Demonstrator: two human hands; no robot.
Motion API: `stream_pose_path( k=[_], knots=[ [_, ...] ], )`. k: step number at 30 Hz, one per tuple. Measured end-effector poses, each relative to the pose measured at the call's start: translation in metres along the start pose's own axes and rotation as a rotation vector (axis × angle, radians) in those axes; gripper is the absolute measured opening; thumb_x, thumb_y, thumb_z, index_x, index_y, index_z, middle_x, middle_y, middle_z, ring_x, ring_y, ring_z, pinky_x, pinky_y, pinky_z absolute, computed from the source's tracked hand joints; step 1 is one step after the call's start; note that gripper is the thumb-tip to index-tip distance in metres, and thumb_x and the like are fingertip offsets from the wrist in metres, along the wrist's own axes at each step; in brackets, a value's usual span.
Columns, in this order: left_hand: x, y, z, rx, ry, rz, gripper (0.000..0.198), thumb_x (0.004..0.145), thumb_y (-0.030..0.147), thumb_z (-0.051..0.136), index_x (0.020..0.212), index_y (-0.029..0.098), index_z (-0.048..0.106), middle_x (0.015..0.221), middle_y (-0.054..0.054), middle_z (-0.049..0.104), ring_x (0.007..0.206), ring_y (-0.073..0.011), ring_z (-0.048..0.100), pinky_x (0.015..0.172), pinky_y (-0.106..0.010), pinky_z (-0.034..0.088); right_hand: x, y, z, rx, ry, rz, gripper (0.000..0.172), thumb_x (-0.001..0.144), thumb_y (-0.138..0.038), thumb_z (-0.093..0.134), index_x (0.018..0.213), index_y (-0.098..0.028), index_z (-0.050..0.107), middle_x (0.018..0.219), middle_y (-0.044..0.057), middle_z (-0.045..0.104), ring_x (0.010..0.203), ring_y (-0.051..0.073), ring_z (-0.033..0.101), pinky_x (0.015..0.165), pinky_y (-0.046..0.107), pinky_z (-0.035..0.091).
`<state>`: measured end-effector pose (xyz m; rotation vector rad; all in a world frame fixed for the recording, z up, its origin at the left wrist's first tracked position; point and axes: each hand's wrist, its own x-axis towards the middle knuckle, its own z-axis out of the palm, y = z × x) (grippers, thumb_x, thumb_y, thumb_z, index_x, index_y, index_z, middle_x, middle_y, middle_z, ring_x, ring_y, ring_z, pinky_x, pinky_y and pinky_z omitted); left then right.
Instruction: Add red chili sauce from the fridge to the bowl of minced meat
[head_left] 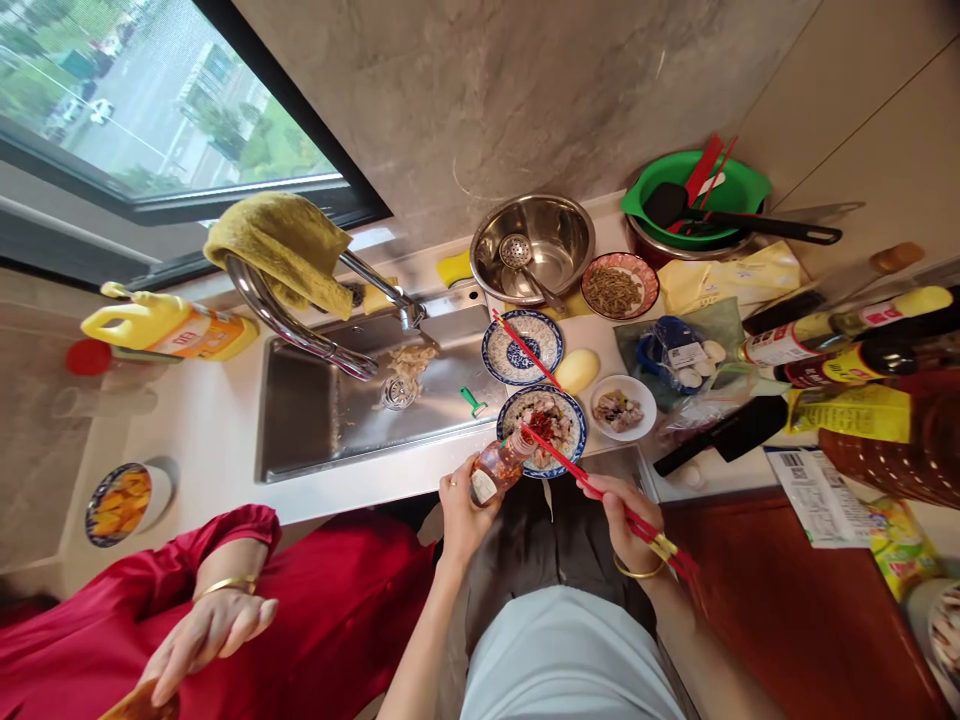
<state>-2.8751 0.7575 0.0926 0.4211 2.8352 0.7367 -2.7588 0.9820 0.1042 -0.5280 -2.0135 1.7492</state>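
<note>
My left hand [466, 508] is wrapped round a glass jar of red chili sauce [495, 470], tilted with its mouth over a blue-rimmed bowl [577, 462]. Pale chopped meat with red sauce on top [551, 425] fills that bowl. Red chopsticks [559, 457] are gripped in my right hand [621, 515], and their tips reach the jar's mouth above the meat. Just behind the bowl are a patterned plate [521, 357] with another red chopstick laid across its edge and a pale yellow, rounded vegetable [578, 371]. To the right sits a small white bowl of meat [622, 408].
A person in red stands at my left, one hand [210, 635] low. The steel sink [300, 420] holds peelings and a green peeler [473, 402]. A steel basin [570, 250] stands behind. On the right lie a black cleaver [727, 435], bottles [832, 365] and a wooden board [795, 600].
</note>
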Motion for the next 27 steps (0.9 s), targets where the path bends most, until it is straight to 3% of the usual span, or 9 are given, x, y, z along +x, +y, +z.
stream_pose_path(
  k=[4,8,14,19,23,27],
  knots=[
    [0.0,0.0,-0.002,-0.073,0.049,-0.005,0.066,0.067,0.019,0.067,0.128,0.022,0.043,0.117,-0.008,0.056,0.103,-0.0261,0.049,0.091,-0.042,0.044,0.012,-0.022,-0.017,-0.161,-0.223,-0.416,0.029,0.087,-0.022,0.055,0.112,-0.03,0.065,0.104,0.004,0.071,0.094,0.022,0.069,0.081,0.035,0.06],
    [0.0,-0.001,0.0,-0.175,0.14,-0.011,0.068,0.067,0.024,0.07,0.129,0.021,0.041,0.118,-0.011,0.052,0.109,-0.028,0.051,0.093,-0.045,0.045,0.021,-0.038,-0.025,-0.241,-0.346,-0.615,0.038,0.084,-0.02,0.06,0.12,-0.031,0.061,0.105,0.003,0.071,0.095,0.021,0.069,0.08,0.031,0.061],
    [0.001,0.002,0.005,-0.292,0.262,-0.03,0.068,0.067,0.032,0.073,0.127,0.019,0.042,0.117,-0.012,0.052,0.109,-0.0289,0.054,0.093,-0.045,0.046,0.013,-0.042,-0.015,-0.274,-0.169,-0.618,0.049,0.086,-0.016,0.052,0.133,-0.031,0.049,0.112,0.005,0.068,0.096,0.024,0.068,0.076,0.036,0.062],
    [0.004,0.001,0.003,-0.363,0.283,-0.02,0.066,0.069,0.034,0.073,0.125,0.019,0.042,0.12,-0.013,0.052,0.112,-0.0284,0.054,0.095,-0.044,0.046,-0.001,-0.043,-0.009,-0.292,-0.274,-0.675,0.052,0.085,-0.016,0.053,0.135,-0.029,0.047,0.112,0.006,0.068,0.096,0.024,0.068,0.074,0.037,0.062],
    [0.004,-0.017,0.01,-0.402,0.324,-0.049,0.071,0.066,0.036,0.074,0.125,0.019,0.039,0.122,-0.013,0.051,0.113,-0.028,0.053,0.098,-0.046,0.043,-0.003,-0.027,-0.009,-0.315,-0.139,-0.577,0.051,0.084,-0.011,0.051,0.132,-0.031,0.051,0.115,0.005,0.067,0.096,0.026,0.068,0.076,0.041,0.061],
    [0.0,-0.044,0.025,-0.46,0.351,-0.157,0.075,0.064,0.037,0.075,0.124,0.019,0.035,0.117,-0.012,0.053,0.104,-0.0261,0.059,0.091,-0.044,0.048,0.002,0.0,-0.006,-0.397,-0.191,-0.578,0.061,0.079,-0.004,0.057,0.132,-0.034,0.05,0.111,0.004,0.068,0.094,0.026,0.069,0.075,0.039,0.062]
  ],
)
